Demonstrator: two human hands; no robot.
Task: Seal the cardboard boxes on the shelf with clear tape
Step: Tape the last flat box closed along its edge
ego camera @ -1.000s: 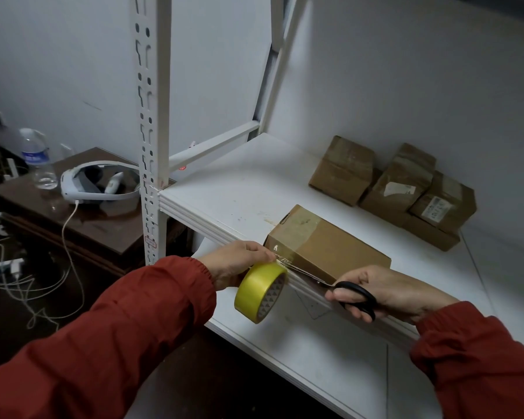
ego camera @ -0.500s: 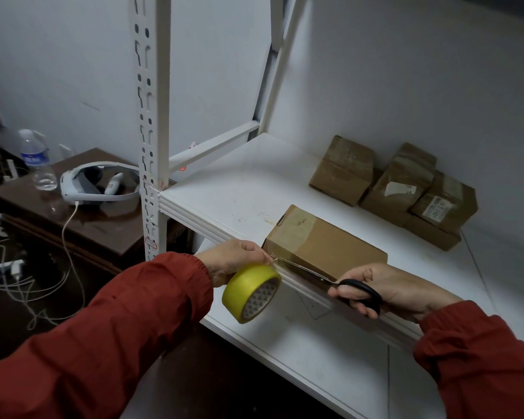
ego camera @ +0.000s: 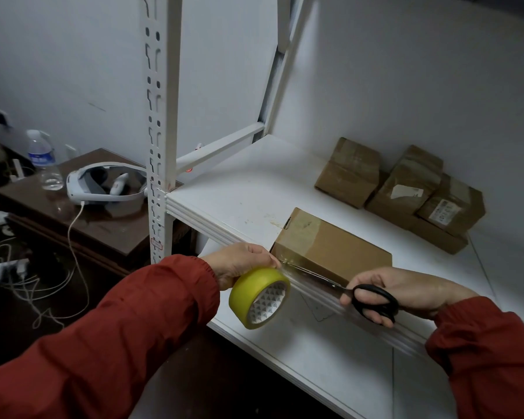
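Gripping the tape roll [ego camera: 259, 297] in our left hand [ego camera: 242, 264] and scissors [ego camera: 344, 286] in our right hand [ego camera: 406, 293], we are aiming their tips leftward at the strand [ego camera: 282, 263].

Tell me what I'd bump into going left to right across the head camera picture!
Water bottle → white headset → shelf post → yellow tape roll → black scissors → labelled box.
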